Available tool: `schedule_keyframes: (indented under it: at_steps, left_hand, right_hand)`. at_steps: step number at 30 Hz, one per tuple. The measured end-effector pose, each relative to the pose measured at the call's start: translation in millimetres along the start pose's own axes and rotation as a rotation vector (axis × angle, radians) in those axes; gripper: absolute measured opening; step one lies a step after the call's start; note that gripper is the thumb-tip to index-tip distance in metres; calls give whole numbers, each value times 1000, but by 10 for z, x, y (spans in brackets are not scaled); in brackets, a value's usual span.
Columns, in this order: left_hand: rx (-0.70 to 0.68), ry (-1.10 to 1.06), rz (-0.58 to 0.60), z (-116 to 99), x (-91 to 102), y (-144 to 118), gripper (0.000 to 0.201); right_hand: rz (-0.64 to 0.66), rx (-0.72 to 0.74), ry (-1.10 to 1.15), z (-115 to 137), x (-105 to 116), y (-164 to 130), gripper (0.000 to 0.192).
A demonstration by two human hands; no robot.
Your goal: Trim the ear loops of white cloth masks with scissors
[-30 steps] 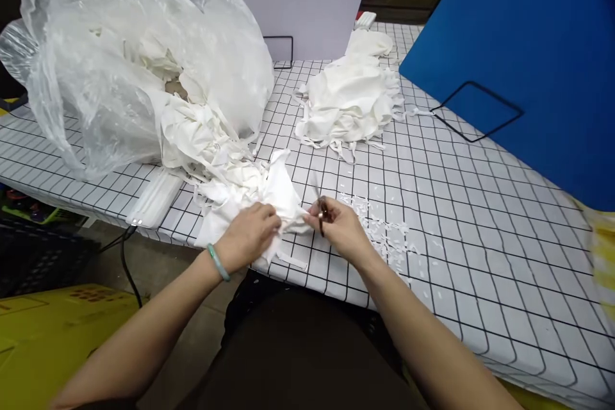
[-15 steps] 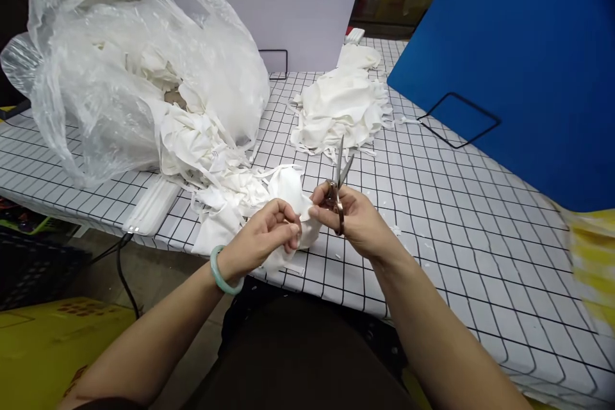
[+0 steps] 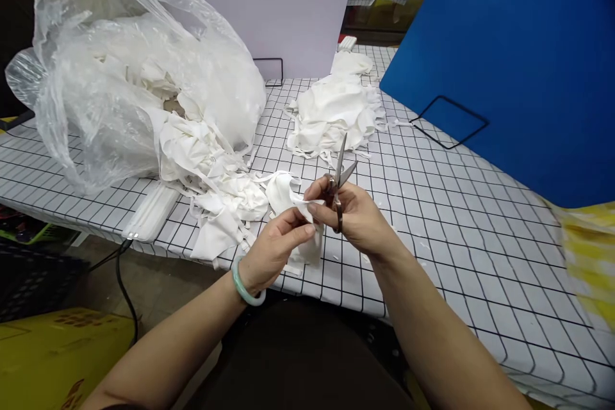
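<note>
— White cloth piece [image 3: 288,195], limp and light, is pinched at its edge by the left hand [image 3: 278,246] above the gridded bench [image 3: 456,218].
— Right hand [image 3: 355,218] grips small steel scissors [image 3: 340,179], blades parted; grasp near the cut.

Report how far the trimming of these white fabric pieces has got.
Done, apparently: a separate white pile lies farther back. In hand: the left hand holds one white piece; the right hand holds scissors, blades parted. Left: many pieces spilling from the plastic bag.
</note>
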State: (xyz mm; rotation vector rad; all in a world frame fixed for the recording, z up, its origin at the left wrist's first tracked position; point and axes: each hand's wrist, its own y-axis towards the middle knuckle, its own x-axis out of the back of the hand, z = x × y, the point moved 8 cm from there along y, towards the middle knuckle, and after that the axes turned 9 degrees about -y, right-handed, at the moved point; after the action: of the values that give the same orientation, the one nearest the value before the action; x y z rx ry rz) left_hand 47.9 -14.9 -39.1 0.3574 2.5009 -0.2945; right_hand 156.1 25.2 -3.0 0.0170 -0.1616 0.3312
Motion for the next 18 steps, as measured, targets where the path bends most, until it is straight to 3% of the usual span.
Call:
schedule_keyframes:
  at_steps: [4,7,9,15,18]
  left_hand:
    - [-27,-64,18,-84,-48,2,21]
    - [138,-104,35,-10,-32,-55,20]
    - [189,-6,52,4,-4,-112,21]
    - [-113,452,50,-373,26,-197,26]
    - [-142,525,74,-472,9,-203,27]
  right_hand:
    - [8,-1,51,23,-12,5,24]
    - [-22,5,66,10,31,5,25]
    - [-52,-3,59,-32,58,3,24]
    - [-31,-117,287,-319,-147,-40,28]
    - [8,-150,401,-440,-279,-81,28]
